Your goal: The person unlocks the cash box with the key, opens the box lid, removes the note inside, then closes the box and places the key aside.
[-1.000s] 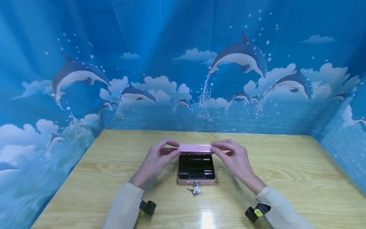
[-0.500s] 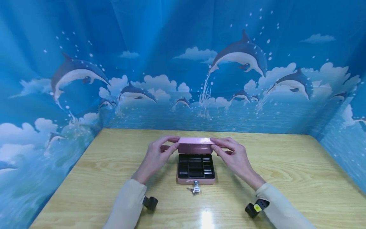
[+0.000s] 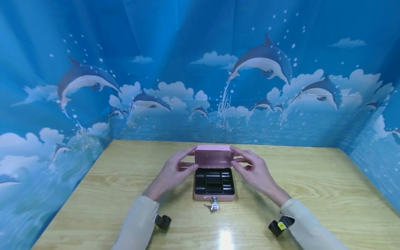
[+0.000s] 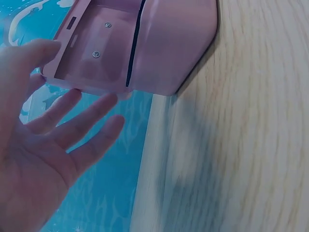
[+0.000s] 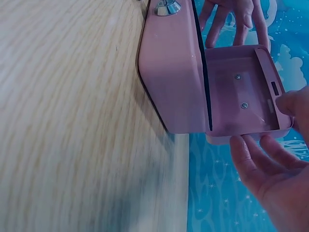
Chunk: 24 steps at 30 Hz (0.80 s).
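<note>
A small pink metal cash box (image 3: 225, 198) stands on the table with its lid (image 3: 214, 157) raised at the back. Inside lies a black divided tray (image 3: 214, 188), its compartments dark. My left hand (image 3: 171, 172) holds the lid's left edge and my right hand (image 3: 255, 171) its right edge. Both wrist views show a digit of each hand at the slotted front lip, with other fingers along the lid's side. Two screws dot the lid's inner face (image 5: 231, 92). At the box's front sits a silver lock (image 3: 214, 204) with keys (image 3: 208, 208) beside it.
The box stands on a light wood-grain table (image 3: 125, 187). A blue curtain (image 3: 175, 114) printed with dolphins and clouds hangs behind the table and along both sides. Each wrist carries a black strapped device (image 3: 163, 222).
The lid has swung further up and back, so its inner face and screws now show. Both hands have stayed on its edges. The box body has hardly moved.
</note>
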{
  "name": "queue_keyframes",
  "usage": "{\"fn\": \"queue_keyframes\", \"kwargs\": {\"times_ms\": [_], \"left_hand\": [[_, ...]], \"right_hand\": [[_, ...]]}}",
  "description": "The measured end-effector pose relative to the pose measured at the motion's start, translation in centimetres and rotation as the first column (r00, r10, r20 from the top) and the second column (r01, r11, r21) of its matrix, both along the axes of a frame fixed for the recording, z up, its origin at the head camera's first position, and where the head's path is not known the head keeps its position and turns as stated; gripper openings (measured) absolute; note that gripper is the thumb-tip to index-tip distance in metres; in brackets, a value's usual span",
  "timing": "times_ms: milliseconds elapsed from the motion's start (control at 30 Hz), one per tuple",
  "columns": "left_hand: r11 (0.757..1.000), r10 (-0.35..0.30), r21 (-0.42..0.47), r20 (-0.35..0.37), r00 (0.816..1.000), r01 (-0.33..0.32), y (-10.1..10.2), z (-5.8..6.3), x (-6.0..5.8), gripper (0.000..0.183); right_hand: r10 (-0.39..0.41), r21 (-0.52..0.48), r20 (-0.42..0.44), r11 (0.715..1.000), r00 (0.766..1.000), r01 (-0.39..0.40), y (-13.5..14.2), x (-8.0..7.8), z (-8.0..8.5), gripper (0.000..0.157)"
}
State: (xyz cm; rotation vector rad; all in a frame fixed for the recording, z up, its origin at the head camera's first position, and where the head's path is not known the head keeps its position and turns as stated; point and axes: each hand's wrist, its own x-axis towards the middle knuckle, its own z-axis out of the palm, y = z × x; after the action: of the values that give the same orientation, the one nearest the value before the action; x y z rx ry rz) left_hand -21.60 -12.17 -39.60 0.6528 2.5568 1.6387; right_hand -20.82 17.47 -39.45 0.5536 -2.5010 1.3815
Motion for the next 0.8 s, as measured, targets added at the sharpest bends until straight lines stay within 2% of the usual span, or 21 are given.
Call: {"fn": "queue_keyframes", "kwargs": {"times_ms": [233,367,500,633,800], "left_hand": [[1.0,-0.018,0.016,0.146,0.989,0.016,0.1,-0.2,0.3,0.089],[0.999,-0.032,0.042,0.184,0.982,0.025,-0.1,-0.5,0.4,0.094],[0.999,-0.02,0.033,0.212,0.977,0.013,-0.6,-1.1,0.6,0.089],[1.0,-0.008,-0.003,0.288,0.958,0.009,-0.9,-1.7,1.0,0.086],[0.998,-0.054,0.039,0.413,0.909,0.042,-0.6,-2.3,1.5,0.093]], "right_hand": [[0.003,0.041,-0.016,0.999,1.0,-0.002,0.0,0.3,0.0,0.055],[-0.026,0.018,-0.119,0.999,0.993,0.029,0.1,0.4,-0.1,0.048],[-0.023,-0.002,-0.246,1.0,0.969,0.023,0.3,0.2,-0.4,0.035],[0.092,0.046,-0.282,0.996,0.955,-0.083,0.3,0.3,-0.7,0.028],[0.265,0.206,-0.198,0.952,0.944,-0.225,-0.5,0.7,-0.7,0.027]]}}
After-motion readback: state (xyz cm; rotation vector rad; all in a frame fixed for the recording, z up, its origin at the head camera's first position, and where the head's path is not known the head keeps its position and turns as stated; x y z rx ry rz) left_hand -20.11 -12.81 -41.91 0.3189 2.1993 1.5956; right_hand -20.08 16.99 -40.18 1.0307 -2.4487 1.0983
